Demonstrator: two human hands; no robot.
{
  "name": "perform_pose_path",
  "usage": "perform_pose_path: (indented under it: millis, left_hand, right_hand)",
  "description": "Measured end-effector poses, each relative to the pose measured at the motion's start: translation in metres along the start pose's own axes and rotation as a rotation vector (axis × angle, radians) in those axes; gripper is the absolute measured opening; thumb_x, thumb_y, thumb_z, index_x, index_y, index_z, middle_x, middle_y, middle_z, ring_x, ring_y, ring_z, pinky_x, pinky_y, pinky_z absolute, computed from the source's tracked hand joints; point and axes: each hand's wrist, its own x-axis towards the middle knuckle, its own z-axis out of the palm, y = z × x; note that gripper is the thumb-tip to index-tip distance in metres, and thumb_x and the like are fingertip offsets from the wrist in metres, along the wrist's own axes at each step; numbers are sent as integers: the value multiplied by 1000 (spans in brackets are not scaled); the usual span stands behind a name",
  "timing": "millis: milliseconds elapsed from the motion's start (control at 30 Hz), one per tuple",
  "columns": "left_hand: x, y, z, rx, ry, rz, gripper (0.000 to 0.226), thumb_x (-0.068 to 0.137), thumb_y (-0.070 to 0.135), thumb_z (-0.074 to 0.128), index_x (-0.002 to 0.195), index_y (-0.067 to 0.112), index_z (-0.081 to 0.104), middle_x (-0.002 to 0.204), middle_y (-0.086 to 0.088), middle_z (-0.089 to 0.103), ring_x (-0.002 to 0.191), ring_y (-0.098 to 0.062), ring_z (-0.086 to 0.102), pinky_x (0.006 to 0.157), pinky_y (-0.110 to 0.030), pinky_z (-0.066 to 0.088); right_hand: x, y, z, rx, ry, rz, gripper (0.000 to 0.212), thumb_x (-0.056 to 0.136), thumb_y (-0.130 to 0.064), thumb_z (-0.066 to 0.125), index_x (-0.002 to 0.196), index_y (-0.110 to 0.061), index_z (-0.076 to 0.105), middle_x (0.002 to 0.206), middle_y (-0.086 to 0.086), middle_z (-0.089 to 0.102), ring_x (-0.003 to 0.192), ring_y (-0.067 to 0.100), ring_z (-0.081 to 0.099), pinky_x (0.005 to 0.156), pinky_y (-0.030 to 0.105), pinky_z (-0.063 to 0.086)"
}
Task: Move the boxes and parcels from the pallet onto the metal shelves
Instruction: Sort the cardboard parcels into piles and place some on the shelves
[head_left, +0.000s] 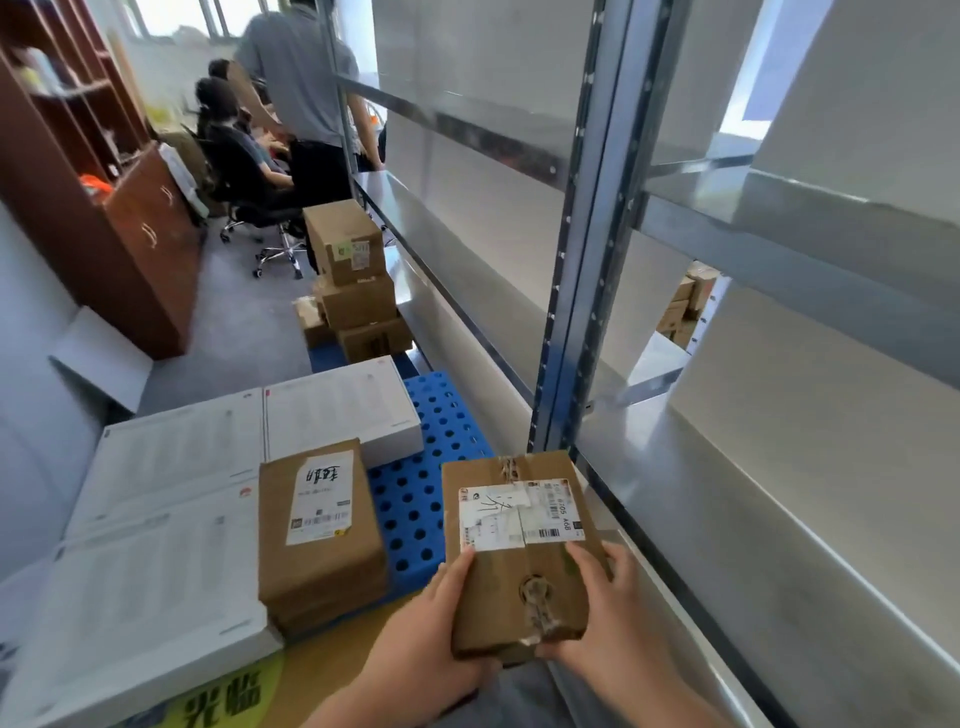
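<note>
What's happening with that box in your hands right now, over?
Gripping the brown parcel with left hand and right hand. Held beside the metal shelf, not yet on it. An upright post stands just ahead.

"A68" is printed on the white label (514, 514) of the brown box (496, 590). The signs 光临 are printed in dark green on the yellow-green mat (267, 682).
</note>
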Motion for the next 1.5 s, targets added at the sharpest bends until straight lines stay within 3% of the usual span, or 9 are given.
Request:
perform_pose_path:
  millis: [500, 667, 733, 800, 900, 1033, 1233, 1400, 1500]
  left_hand:
    - [87, -29, 40, -131, -23, -344, 108, 76, 52, 66, 146, 34, -15, 157, -3, 15, 127, -14, 44, 97, -23, 40]
    - [98, -12, 25, -40, -128, -421, 110, 74, 62, 64, 148, 30, -12, 141, -1, 39, 117, -17, 49, 94, -32, 45]
    - [104, -5, 4, 91, -186, -426, 98, 74, 75, 52, 148, 30, 7, 119, 3, 55, 98, -14, 56, 81, -32, 50]
    - [121, -4, -21, 195, 1, -380, 79, 79, 74, 42, 141, 28, 30, 107, 7, 60, 89, -12, 57, 72, -29, 49]
    - [169, -13, -58, 303, 227, -324, 58, 90, 55, 44, 139, 25, 35, 135, -2, 50, 119, -23, 48, 92, -38, 47]
    - [216, -33, -69, 255, -47, -385, 71, 93, 47, 49, 150, 21, 15, 148, -9, 32, 131, -30, 38, 104, -42, 39]
    - [213, -47, -58, 430, -74, -470, 78, 92, 57, 37, 151, 20, 2, 110, -2, 60, 85, -17, 59, 66, -31, 49]
    - [198, -40, -58, 613, -22, -555, 78, 88, 64, 38, 140, 6, 34, 101, -1, 62, 89, -18, 61, 69, -31, 48]
    - [193, -41, -61, 604, 9, -548, 92, 86, 62, 47, 150, 7, 10, 145, -11, 38, 127, -31, 41, 97, -43, 42]
  right_hand:
    - [162, 43, 33, -132, -346, -210, 99, 63, -41, 79, 143, -30, 22, 144, -13, 1, 126, 11, 31, 106, 31, 38]
    - [197, 52, 26, -208, -413, -337, 98, 68, -40, 76, 145, -38, 15, 151, -11, -5, 129, 13, 32, 100, 29, 43]
    - [200, 55, 23, -232, -387, -288, 100, 71, -38, 76, 147, -36, 10, 154, -11, -8, 136, 14, 26, 105, 30, 40]
    - [191, 60, 25, -149, -262, -166, 98, 74, -31, 75, 148, -30, 10, 156, -5, -3, 141, 17, 16, 111, 34, 27]
    - [167, 60, 31, 313, -127, 238, 84, 78, -6, 66, 147, -13, 18, 152, 10, 22, 139, 25, 24, 109, 36, 27]
    - [150, 41, 42, 865, -255, 657, 46, 85, -2, 55, 130, -4, 44, 116, 12, 55, 105, 29, 54, 89, 38, 41]
    - [173, 20, 40, 943, -300, 495, 36, 89, -15, 55, 125, -19, 50, 115, 4, 60, 104, 23, 58, 92, 47, 49]
    - [212, 13, 28, 851, -317, 357, 27, 91, -15, 54, 117, -22, 55, 107, 2, 65, 95, 20, 62, 82, 43, 52]
    - [233, 10, 28, 761, -353, 328, 41, 92, -12, 50, 130, -26, 48, 117, 3, 61, 102, 21, 59, 90, 46, 50]
